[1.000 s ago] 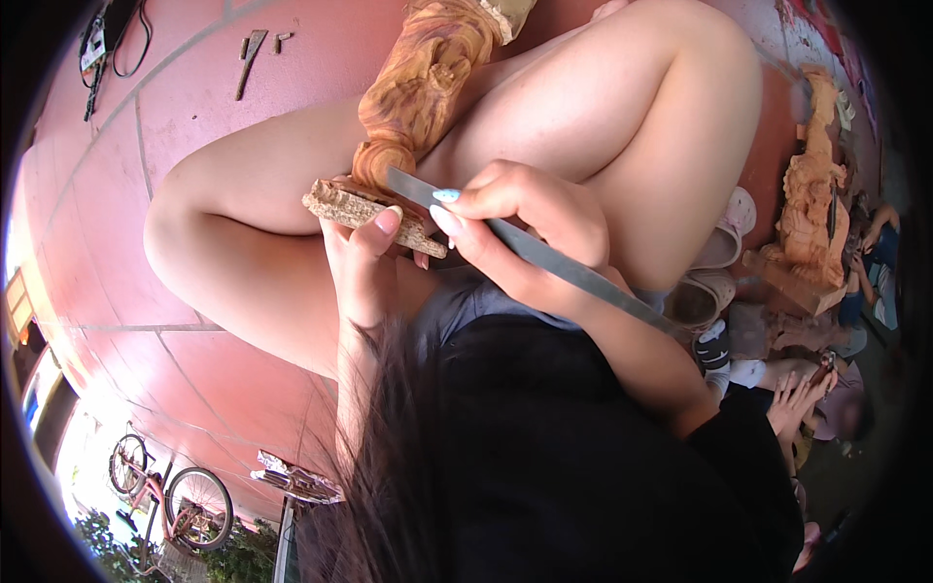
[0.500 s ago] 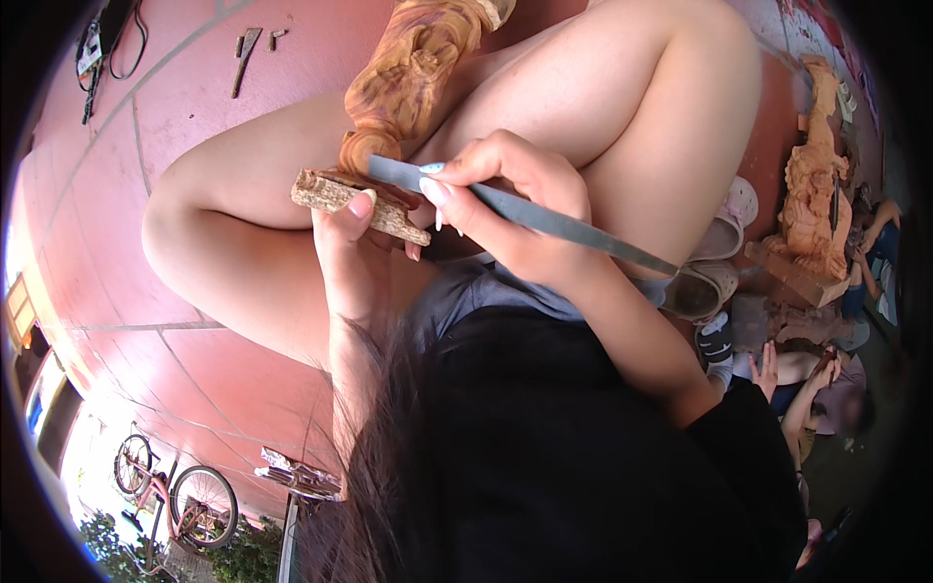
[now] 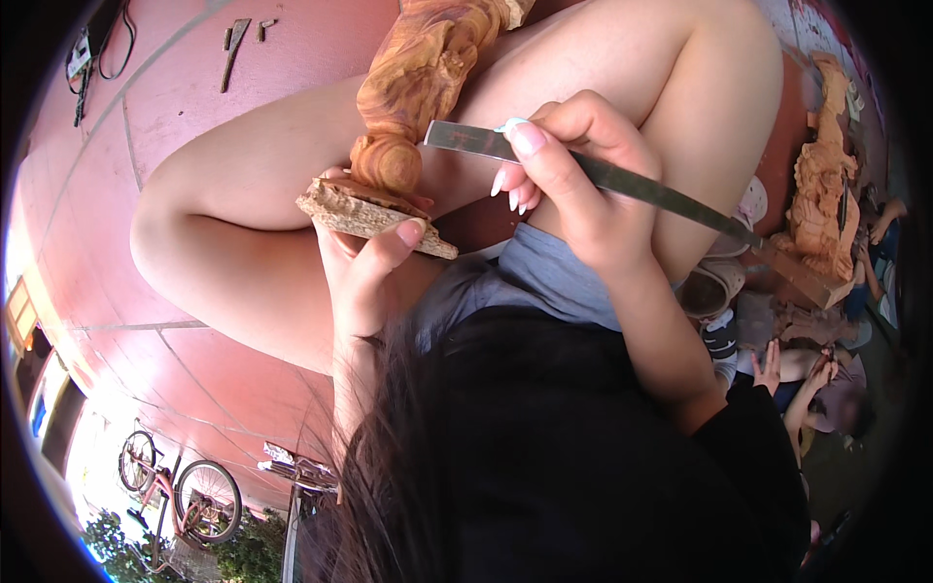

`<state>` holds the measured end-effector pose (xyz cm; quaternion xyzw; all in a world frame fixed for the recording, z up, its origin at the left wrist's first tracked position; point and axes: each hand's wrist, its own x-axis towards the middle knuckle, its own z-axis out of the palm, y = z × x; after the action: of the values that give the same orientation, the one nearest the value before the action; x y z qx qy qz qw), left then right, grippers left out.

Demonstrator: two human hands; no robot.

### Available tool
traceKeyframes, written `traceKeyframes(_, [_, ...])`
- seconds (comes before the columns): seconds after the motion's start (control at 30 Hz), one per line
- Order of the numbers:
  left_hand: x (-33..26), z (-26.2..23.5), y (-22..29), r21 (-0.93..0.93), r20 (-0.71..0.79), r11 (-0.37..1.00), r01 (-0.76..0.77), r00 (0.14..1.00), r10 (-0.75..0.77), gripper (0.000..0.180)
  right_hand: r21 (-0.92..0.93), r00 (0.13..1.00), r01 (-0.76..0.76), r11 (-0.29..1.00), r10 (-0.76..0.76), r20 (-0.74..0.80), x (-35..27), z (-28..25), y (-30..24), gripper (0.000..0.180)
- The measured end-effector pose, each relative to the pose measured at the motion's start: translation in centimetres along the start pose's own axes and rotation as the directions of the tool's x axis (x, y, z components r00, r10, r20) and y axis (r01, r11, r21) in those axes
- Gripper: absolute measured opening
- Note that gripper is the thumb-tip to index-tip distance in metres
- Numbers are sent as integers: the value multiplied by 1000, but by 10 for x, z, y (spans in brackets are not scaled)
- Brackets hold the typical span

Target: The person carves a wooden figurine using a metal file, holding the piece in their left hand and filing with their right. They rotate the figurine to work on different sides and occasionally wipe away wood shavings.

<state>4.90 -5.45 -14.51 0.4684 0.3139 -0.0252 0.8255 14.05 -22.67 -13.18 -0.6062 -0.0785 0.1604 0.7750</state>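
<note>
Between my legs lies a reddish-brown wood carving (image 3: 418,87) with swirling grain, its narrow round end (image 3: 389,163) toward me. My left hand (image 3: 364,267) grips the rough, bark-like base (image 3: 374,222) of the carving, thumb over its near edge. In my right hand (image 3: 593,180) is a flat chisel (image 3: 671,197), a long dark metal strip pinched between thumb and fingers. Its squared, lighter tip points left, beside the carving just above the round end. Whether the tip touches the wood, I cannot tell.
Small metal pieces (image 3: 233,53) and a cable with a box (image 3: 80,53) lie on the reddish tiled floor. At right stand a larger wood carving (image 3: 816,194) and clogs (image 3: 714,287). Another person's hands (image 3: 768,367) show beyond. A bicycle (image 3: 180,496) stands lower left.
My right hand has lifted the chisel up and right, off the round end, and its face has turned darker. The carving and my left hand have shifted slightly right, showing more of the base.
</note>
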Motion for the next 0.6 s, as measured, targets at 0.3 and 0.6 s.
traceKeyframes(0.3, [-4,6,-11,224,9,973,-56,998,55,91,-70,1000,4,998,-2,20,-6,-10,6,20])
traceKeyframes(0.6, [-5,17,-12,122,-85,990,-65,993,76,82,-216,992,4,976,23,121,-3,-8,6,24])
